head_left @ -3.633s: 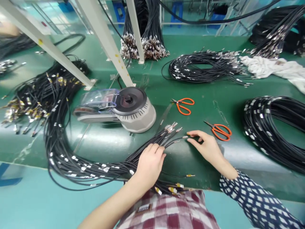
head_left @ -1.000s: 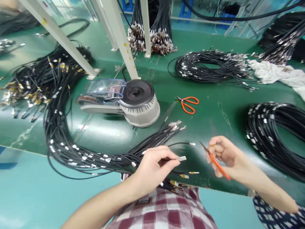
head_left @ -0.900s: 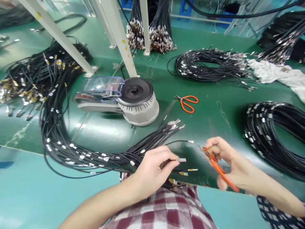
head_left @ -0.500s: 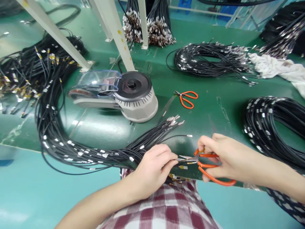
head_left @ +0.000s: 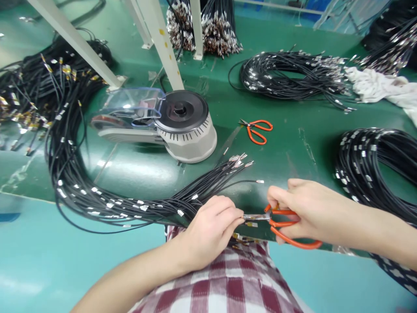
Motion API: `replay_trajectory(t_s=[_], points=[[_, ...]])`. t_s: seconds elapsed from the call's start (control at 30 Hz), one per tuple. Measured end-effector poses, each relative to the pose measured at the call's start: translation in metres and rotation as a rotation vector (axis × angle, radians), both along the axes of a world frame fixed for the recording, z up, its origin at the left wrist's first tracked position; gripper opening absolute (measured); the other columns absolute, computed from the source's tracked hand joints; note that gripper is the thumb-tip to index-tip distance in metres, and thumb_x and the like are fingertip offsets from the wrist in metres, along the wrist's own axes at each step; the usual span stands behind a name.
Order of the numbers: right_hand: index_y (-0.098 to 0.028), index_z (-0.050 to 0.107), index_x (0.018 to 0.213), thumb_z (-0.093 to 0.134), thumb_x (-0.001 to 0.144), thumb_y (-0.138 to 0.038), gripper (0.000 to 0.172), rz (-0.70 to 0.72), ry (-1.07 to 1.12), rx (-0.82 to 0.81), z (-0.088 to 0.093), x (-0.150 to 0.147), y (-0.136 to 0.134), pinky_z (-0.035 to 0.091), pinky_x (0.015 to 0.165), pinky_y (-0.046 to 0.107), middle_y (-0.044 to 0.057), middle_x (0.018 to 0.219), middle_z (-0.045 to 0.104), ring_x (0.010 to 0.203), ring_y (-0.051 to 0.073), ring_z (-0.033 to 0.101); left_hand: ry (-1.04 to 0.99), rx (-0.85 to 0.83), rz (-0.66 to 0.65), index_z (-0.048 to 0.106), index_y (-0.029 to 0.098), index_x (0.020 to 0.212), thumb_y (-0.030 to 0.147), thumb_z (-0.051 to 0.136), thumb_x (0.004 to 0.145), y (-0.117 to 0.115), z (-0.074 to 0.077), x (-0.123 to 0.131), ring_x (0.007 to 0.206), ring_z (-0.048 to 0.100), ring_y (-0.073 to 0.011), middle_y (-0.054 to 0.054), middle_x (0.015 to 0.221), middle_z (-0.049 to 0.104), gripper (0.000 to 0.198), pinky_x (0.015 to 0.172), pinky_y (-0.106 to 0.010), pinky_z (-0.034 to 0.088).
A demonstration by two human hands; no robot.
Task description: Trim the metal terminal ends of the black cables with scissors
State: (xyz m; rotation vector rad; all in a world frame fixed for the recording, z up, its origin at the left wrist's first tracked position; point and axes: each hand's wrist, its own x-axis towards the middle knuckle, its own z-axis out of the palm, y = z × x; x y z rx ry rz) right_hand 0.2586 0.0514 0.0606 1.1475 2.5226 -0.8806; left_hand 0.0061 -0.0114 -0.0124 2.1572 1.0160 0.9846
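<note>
Thumb and forefinger of the left hand (head_left: 211, 226) pinch a thin black cable (head_left: 239, 216) just behind its metal terminal (head_left: 252, 216), over the table (head_left: 293, 152) edge. The right hand (head_left: 304, 213) grips orange scissors (head_left: 288, 228), whose blades touch the terminal. The cable looks light and limp, so it is best held near its stiff tip.
</note>
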Motion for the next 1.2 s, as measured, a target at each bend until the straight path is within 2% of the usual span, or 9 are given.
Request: replay_trajectory(t_s=[0.1,0.3,0.5,0.63,0.83,0.93,1.0,1.07,1.2], points=[[-0.026,0.047,0.087,0.068,0.079,-0.034,0.024,0.087,-0.053,0.032,-0.002,0.001,0.000,0.022,0.055,0.027,-0.005,0.058,0.052,0.062,0.018,0.043,-0.005,0.043,-0.017,0.064,0.016,0.099,0.012,0.057,0.094,-0.001,-0.003,-0.001,0.077,0.061,-0.0169,-0.007,0.084,0.068,0.010,0.071,-0.030,0.052],[-0.026,0.045,0.083,0.067,0.076,-0.029,0.023,0.058,-0.020,-0.030,-0.003,0.001,0.001,0.018,0.053,0.027,-0.005,0.058,0.049,0.060,0.017,0.042,-0.032,0.110,-0.031,0.063,0.017,0.101,0.009,0.056,0.093,-0.001,-0.004,-0.001,0.071,0.061,-0.0156,-0.006,0.080,0.069,0.013,0.066,-0.030,0.049],[-0.025,0.036,0.075,0.067,0.072,-0.025,0.031,0.010,-0.017,-0.234,0.004,-0.010,0.008,0.020,0.049,0.025,-0.007,0.057,0.039,0.055,0.014,0.038,-0.053,0.112,-0.051,0.064,0.017,0.103,0.009,0.056,0.092,-0.001,-0.004,-0.002,0.069,0.061,-0.0157,-0.005,0.079,0.069,0.016,0.065,-0.030,0.048],[-0.024,0.034,0.073,0.067,0.077,-0.030,0.034,-0.016,-0.004,-0.325,0.006,-0.014,0.009,0.022,0.047,0.023,-0.009,0.059,0.040,0.053,0.011,0.035,-0.065,0.111,-0.056,0.064,0.017,0.104,0.007,0.056,0.091,-0.001,-0.005,-0.004,0.070,0.062,-0.0157,-0.005,0.078,0.069,0.018,0.065,-0.029,0.047],[-0.025,0.041,0.078,0.062,0.078,-0.019,0.022,-0.077,0.045,-0.453,0.003,-0.013,0.004,0.020,0.044,0.024,-0.011,0.054,0.043,0.048,0.010,0.036,-0.079,0.120,-0.060,0.063,0.016,0.103,0.007,0.058,0.090,-0.002,-0.007,-0.004,0.068,0.059,-0.0151,-0.006,0.078,0.068,0.016,0.064,-0.029,0.047],[-0.026,0.040,0.082,0.059,0.077,-0.014,0.023,-0.115,0.065,-0.505,0.004,-0.013,0.003,0.023,0.044,0.024,-0.013,0.051,0.049,0.045,0.010,0.036,-0.082,0.111,-0.061,0.063,0.015,0.104,0.007,0.059,0.090,-0.002,-0.007,-0.004,0.070,0.060,-0.0156,-0.006,0.079,0.068,0.017,0.066,-0.029,0.047],[-0.027,0.039,0.082,0.059,0.076,-0.014,0.024,-0.100,0.067,-0.465,0.005,-0.013,0.002,0.026,0.047,0.024,-0.012,0.052,0.055,0.048,0.012,0.039,-0.084,0.112,-0.062,0.063,0.015,0.103,0.007,0.060,0.090,-0.002,-0.008,-0.004,0.070,0.060,-0.0156,-0.006,0.079,0.068,0.016,0.067,-0.029,0.048],[-0.026,0.040,0.080,0.062,0.074,-0.016,0.025,-0.056,0.049,-0.356,0.005,-0.011,0.001,0.028,0.052,0.024,-0.010,0.053,0.058,0.054,0.014,0.044,-0.079,0.114,-0.062,0.063,0.014,0.103,0.007,0.060,0.090,-0.002,-0.009,-0.004,0.070,0.060,-0.0154,-0.006,0.079,0.068,0.016,0.067,-0.029,0.048],[-0.026,0.041,0.077,0.068,0.073,-0.024,0.027,0.028,0.008,-0.139,0.004,-0.006,-0.004,0.027,0.055,0.025,-0.007,0.050,0.055,0.059,0.017,0.044,-0.065,0.120,-0.057,0.063,0.015,0.104,0.008,0.059,0.091,-0.003,-0.011,-0.003,0.071,0.059,-0.0151,-0.005,0.080,0.067,0.015,0.067,-0.030,0.048]])
